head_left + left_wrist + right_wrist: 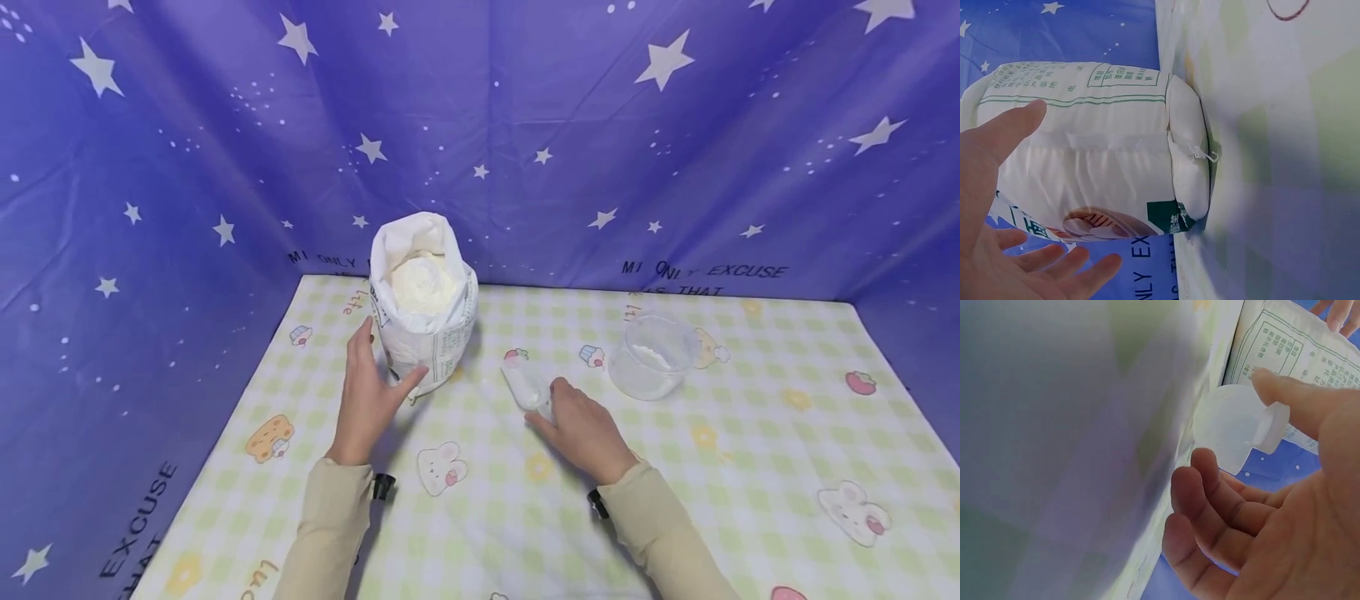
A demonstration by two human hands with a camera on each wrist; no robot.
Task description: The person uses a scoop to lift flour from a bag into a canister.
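Left hand [365,408] spread beside bag [450,343], right hand [587,427] parted at scoop [520,385]
Bumping the bag could spill its powder [422,285].

Plain beige sleeves on both arms, plus little black wrist gadgets, is the look we've got here.
The left sleeve [322,525] and right sleeve [667,529] match as far as we can tell: solid colour, a bit loose, softly creased, ending around the wrists. We spot a stubby black piece [383,486] beside the left cuff [348,473] and another dark bit [597,503] by the right cuff [624,490], partly hidden from us.
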